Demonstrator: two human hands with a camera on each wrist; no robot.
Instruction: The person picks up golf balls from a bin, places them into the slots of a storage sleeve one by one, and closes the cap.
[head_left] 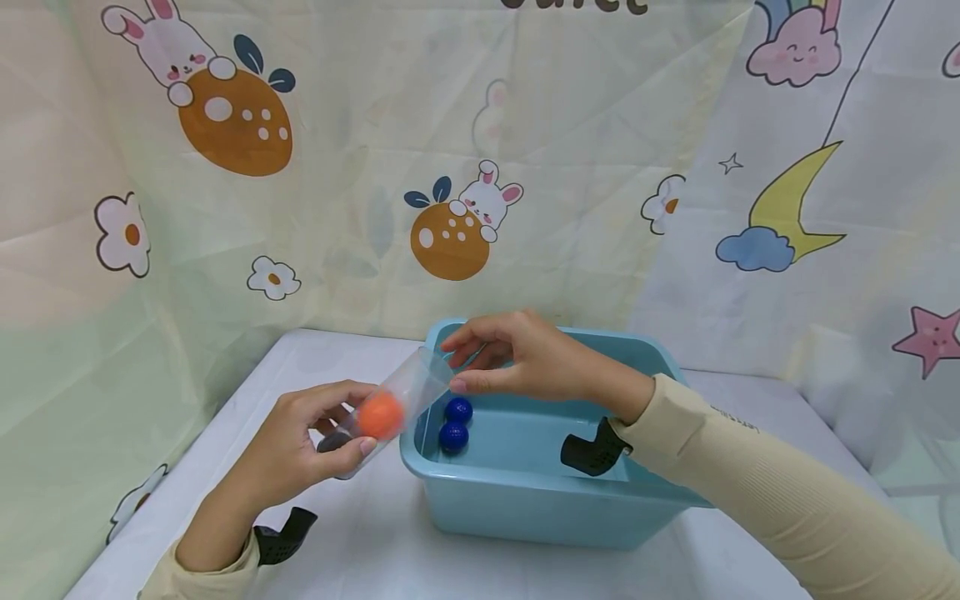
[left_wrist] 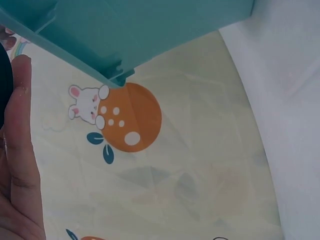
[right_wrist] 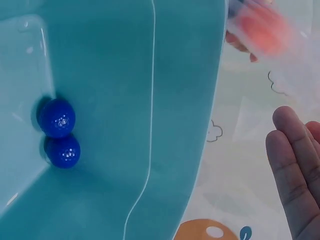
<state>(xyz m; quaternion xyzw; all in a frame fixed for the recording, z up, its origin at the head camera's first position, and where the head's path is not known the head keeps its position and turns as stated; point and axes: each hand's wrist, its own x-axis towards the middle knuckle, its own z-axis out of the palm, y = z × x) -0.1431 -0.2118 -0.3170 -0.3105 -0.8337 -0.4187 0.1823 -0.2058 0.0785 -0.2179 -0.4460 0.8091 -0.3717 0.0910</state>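
Note:
My left hand holds a clear plastic tube at its lower part, thumb on one side and fingers on the other. The tube tilts up to the right. Inside it sits an orange ball, with something dark at the lower end whose kind I cannot tell. By the tube's upper end is my right hand, its fingers loosely bent and nothing visible between them; in the right wrist view its fingers look fairly straight. Two blue balls lie touching in a light blue plastic bin.
The bin stands on a white-covered table, its near rim just right of the tube. A cloth backdrop printed with bunnies and flowers rises behind the table. Each wrist carries a black mount.

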